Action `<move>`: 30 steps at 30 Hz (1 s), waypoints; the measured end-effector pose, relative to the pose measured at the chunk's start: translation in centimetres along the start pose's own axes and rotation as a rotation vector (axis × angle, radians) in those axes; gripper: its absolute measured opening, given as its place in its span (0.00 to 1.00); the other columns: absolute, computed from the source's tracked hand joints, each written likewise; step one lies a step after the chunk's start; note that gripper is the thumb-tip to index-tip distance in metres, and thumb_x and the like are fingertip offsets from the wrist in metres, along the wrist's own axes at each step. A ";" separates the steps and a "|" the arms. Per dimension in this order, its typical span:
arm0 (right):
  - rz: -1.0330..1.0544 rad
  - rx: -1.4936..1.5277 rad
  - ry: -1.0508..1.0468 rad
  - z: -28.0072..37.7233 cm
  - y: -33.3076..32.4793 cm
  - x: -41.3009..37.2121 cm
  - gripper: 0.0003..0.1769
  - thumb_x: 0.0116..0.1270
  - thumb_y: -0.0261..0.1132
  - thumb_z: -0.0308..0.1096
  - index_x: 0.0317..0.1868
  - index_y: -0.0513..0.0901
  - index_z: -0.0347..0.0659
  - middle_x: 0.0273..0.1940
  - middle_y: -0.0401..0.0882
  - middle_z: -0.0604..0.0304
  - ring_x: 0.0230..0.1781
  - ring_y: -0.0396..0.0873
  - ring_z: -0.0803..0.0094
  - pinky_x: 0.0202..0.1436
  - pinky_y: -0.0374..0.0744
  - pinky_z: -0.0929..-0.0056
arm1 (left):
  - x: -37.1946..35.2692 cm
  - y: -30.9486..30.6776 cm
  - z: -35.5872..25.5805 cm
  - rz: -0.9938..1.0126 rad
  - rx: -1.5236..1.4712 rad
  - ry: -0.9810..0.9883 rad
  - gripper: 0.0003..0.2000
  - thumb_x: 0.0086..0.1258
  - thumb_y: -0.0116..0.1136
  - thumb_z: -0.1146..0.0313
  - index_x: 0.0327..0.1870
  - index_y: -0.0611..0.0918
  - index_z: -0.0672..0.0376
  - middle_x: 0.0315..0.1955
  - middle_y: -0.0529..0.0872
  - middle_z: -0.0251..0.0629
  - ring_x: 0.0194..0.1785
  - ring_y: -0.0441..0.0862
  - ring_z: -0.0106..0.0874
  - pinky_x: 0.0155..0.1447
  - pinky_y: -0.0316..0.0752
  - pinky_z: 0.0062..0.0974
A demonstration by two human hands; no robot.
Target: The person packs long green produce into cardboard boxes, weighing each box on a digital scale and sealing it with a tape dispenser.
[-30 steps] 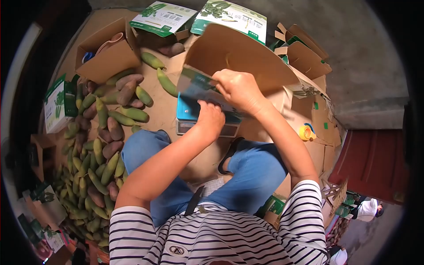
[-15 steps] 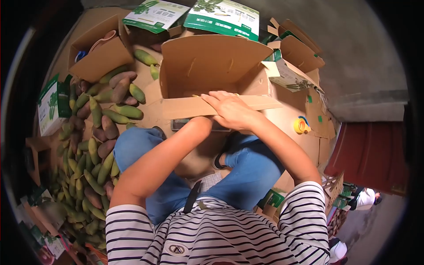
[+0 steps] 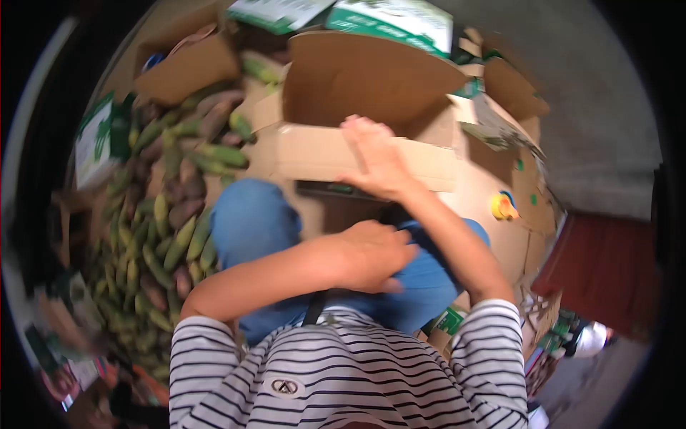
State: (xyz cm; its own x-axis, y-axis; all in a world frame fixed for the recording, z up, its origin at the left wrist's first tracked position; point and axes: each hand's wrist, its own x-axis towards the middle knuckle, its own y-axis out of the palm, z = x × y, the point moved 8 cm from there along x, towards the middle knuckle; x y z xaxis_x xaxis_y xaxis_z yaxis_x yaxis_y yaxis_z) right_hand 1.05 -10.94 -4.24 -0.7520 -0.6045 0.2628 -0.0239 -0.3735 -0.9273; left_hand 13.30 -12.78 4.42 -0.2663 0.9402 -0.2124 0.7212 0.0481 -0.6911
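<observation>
An open cardboard box (image 3: 371, 75) stands in front of me, its brown inside showing. My right hand (image 3: 379, 161) lies with fingers stretched out against the near flap (image 3: 314, 151), fingertips reaching over its upper edge. Over my lap, apart from the box, is my left hand (image 3: 375, 257). It is blurred by motion, with thumb and fingers apart and nothing visible in it. Below the flap, a dark flat object (image 3: 336, 188) shows only in part.
Many long green and reddish-brown root vegetables (image 3: 161, 250) are heaped at my left. A smaller open box (image 3: 189, 79) stands behind them. Printed green-and-white cartons (image 3: 393, 25) lie at the back. A yellow tape roll (image 3: 504, 207) sits on cardboard at the right.
My left hand has moved from beneath the near flap back over my lap. My right hand stays at the flap, which now faces me more upright. The whole view has shifted slightly.
</observation>
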 end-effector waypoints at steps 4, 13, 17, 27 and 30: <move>0.058 -0.052 0.054 -1.9 -0.1 0.5 0.46 0.56 0.70 0.52 0.70 0.63 0.40 0.57 0.75 0.49 0.57 0.73 0.55 0.60 0.69 0.58 | -15.1 -7.6 5.7 -1.071 -0.190 -0.134 0.21 0.62 0.65 0.63 0.54 0.79 0.62 0.49 0.83 0.43 0.51 0.81 0.35 0.55 0.75 0.31; 0.043 -0.171 0.045 -2.4 1.7 1.3 0.46 0.57 0.69 0.55 0.71 0.64 0.44 0.41 0.76 0.54 0.44 0.76 0.59 0.52 0.71 0.60 | -36.8 30.5 28.4 -0.621 -0.355 -1.524 0.22 0.62 0.63 0.57 0.52 0.78 0.62 0.48 0.82 0.53 0.53 0.79 0.50 0.57 0.73 0.41; 0.042 -0.184 0.039 -2.0 1.9 1.3 0.44 0.58 0.69 0.54 0.71 0.64 0.44 0.40 0.76 0.55 0.42 0.75 0.61 0.52 0.71 0.61 | -35.8 40.0 28.6 -0.628 -0.501 -1.631 0.28 0.58 0.67 0.56 0.56 0.75 0.65 0.53 0.79 0.57 0.56 0.78 0.50 0.58 0.73 0.42; 0.047 -0.230 0.013 -2.3 1.9 1.3 0.40 0.56 0.69 0.54 0.66 0.69 0.44 0.37 0.74 0.56 0.40 0.75 0.60 0.48 0.72 0.62 | -32.7 40.6 30.4 -0.676 -0.659 -1.731 0.39 0.50 0.73 0.53 0.60 0.72 0.69 0.49 0.82 0.57 0.53 0.82 0.45 0.57 0.75 0.37; 0.055 -0.202 0.041 -2.6 1.8 1.2 0.40 0.55 0.70 0.53 0.65 0.68 0.44 0.40 0.75 0.55 0.43 0.75 0.59 0.48 0.72 0.60 | -31.0 42.0 30.4 -0.985 -0.997 -1.438 0.31 0.52 0.73 0.56 0.55 0.78 0.66 0.42 0.86 0.46 0.44 0.85 0.39 0.49 0.78 0.32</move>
State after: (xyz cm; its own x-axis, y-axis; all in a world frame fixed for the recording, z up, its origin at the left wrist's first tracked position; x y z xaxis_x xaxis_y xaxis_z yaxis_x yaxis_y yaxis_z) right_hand -1.59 -10.49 -6.31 -0.7821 -0.5893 0.2026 -0.1100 -0.1894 -0.9757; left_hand 32.42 -50.14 -38.98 -0.5724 -0.4013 -0.7150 -0.0647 0.8914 -0.4485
